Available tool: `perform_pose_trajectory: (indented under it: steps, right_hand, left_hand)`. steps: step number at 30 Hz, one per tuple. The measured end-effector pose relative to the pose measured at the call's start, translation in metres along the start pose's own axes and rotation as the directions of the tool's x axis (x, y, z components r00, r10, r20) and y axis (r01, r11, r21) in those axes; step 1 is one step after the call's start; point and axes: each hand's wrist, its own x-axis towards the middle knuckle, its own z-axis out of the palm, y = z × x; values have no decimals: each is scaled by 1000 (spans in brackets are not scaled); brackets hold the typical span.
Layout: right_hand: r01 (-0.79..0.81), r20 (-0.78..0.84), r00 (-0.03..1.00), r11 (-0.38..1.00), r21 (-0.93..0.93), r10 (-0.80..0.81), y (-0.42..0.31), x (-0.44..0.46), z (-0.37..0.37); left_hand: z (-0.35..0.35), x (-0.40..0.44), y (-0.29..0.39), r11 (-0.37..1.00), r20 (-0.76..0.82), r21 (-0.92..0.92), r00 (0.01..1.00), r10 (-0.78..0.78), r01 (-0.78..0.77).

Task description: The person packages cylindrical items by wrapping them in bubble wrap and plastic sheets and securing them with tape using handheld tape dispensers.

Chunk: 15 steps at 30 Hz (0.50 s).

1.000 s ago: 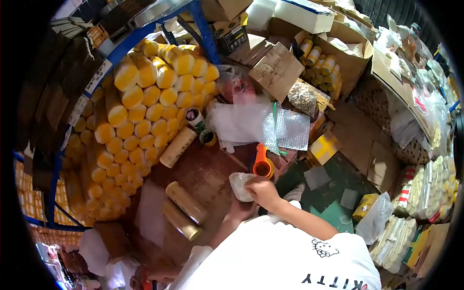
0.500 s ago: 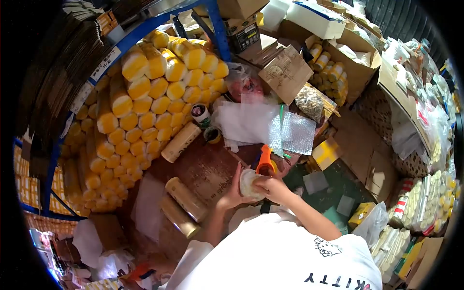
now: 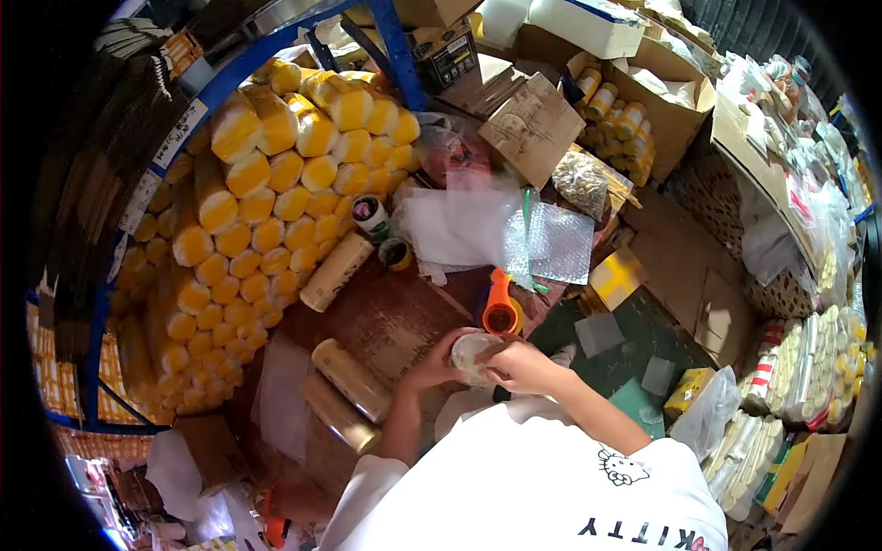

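A whitish round bundle (image 3: 475, 356), which looks plastic-wrapped, is held upright in front of my body. My left hand (image 3: 432, 364) is closed around its left side. The fingers of my right hand (image 3: 531, 368) pinch at its right edge and top. Just beyond my hands, an orange tape dispenser (image 3: 501, 298) rests at the edge of the brown table (image 3: 386, 308). The bundle's lower part is hidden by my hands and the white shirt. What exactly is inside the wrapping I cannot make out.
Yellow-and-white rolls (image 3: 266, 202) are stacked at left behind a blue frame (image 3: 400, 55). Gold cylinders (image 3: 354, 376) lie on the table. Bubble wrap (image 3: 560, 243) and clear sheets (image 3: 459, 220) lie ahead. Another person's arm (image 3: 303, 503) shows at lower left, near an orange object.
The bundle has tilted, so its round end now faces up. My hands have shifted slightly down around it. The view has moved a little; at lower left the orange object has turned.
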Motion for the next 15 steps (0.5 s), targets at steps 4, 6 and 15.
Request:
perform_pose_trajectory:
  steps: [4,6,15]
  right_hand:
    - [-116,16,993,993,38,115,1,2,-8]
    - [-164,-13,986,985,56,165,4,2,-5]
    - [-288,-327,892,950,123,313,5,3,22]
  left_hand:
    - [13,6,17,989,-44,141,998,40,-33]
    - [17,10,18,975,-44,220,998,54,-43]
    - [22,16,-13,990,-307,140,950,58,-15]
